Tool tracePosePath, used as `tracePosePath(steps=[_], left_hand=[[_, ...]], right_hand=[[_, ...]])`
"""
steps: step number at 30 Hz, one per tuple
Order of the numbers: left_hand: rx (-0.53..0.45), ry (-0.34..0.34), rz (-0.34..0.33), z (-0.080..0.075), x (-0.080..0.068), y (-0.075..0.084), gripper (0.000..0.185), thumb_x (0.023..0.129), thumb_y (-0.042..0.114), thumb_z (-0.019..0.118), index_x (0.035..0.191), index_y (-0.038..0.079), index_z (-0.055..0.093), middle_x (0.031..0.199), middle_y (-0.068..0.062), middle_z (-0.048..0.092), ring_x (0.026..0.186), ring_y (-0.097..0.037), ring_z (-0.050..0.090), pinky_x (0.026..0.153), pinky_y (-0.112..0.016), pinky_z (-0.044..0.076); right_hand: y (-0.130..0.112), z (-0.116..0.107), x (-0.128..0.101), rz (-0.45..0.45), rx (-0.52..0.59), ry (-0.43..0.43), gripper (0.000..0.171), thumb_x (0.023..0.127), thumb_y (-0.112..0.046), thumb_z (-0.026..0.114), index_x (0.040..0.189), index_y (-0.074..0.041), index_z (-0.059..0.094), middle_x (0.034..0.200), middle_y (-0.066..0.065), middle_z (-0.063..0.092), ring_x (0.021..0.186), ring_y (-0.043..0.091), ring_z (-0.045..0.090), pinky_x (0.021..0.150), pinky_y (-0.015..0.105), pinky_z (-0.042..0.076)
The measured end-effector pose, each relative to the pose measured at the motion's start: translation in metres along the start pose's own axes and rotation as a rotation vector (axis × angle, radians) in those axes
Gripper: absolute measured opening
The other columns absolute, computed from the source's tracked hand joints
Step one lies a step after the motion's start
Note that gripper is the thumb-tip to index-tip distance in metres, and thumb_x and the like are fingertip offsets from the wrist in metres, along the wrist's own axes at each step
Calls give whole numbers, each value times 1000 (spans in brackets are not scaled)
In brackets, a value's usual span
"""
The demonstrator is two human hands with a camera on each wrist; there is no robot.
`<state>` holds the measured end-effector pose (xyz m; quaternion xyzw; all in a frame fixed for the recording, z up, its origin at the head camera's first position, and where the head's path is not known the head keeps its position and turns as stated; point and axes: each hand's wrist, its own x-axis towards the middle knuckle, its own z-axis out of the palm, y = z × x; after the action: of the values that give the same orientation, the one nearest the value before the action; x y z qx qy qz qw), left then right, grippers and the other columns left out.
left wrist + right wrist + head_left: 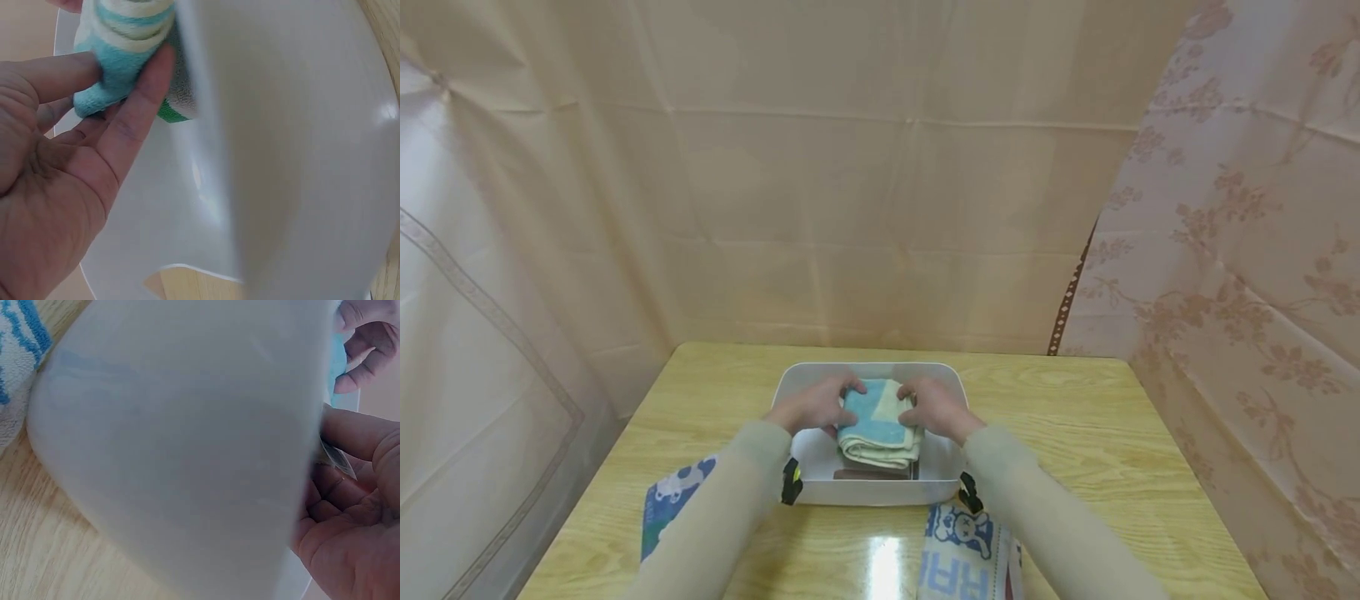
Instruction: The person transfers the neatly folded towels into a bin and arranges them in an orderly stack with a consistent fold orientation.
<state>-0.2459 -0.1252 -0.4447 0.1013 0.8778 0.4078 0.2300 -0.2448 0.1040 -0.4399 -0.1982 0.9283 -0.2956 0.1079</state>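
Folded blue-and-cream towel (878,421) is inside white plastic tub (880,494), directly btwn L grip (815,405) and R grip (940,408) w/ neither clearly nearer, both part-closed, curled on & holding its opp. side edges.

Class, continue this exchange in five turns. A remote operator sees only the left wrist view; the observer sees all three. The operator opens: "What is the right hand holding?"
Observer: In the head view, the right hand holds the right edge of the folded towel.
Operator: Does anything show below the towel's front?
Observer: Yes, a brown item inside the white tray; I cannot tell what it is.
Operator: And outside the tray, toward its front right?
Observer: A printed towel with blue letters lies there on the table.
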Motion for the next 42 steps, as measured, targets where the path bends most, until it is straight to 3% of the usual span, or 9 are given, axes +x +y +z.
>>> tracePosePath(steps=[12,23,33,38,42], left_hand=[[-57,-60,-49,6,-5,-4,55,85,-11,71,135,4,54,131,-19,49,101,-28,64,66,-39,63],[-70,-101,-77,10,-4,-6,61,83,-16,68,138,3,50,140,-21,42,104,-31,62,68,-42,64],[-9,-116,-78,13,-6,-9,69,81,-14,72,142,6,46,141,-19,42,108,-30,59,68,-44,63],[-10,-132,-125,11,-7,-10,69,85,-10,73,145,11,45,142,-19,42,99,-28,63,70,-44,63],[-14,-147,-150,10,-9,-10,71,86,-7,73,147,14,44,141,-20,42,93,-28,66,73,-44,63]], right_hand=[[3,10,-1,63,11,-101,39,87,-7,79,125,-3,69,116,11,69,100,22,61,96,44,52],[7,14,-3,38,-12,-164,50,86,-6,79,133,-1,63,127,16,66,114,28,61,106,48,48],[4,13,-11,126,-28,-222,62,86,-10,81,143,-9,57,146,15,56,136,36,50,114,53,40],[6,13,-13,151,-30,-236,62,88,-12,81,144,-12,55,147,13,56,131,31,54,111,50,44],[7,13,-14,177,-9,-235,61,88,-12,81,143,-13,56,144,13,58,116,26,59,98,45,53]])
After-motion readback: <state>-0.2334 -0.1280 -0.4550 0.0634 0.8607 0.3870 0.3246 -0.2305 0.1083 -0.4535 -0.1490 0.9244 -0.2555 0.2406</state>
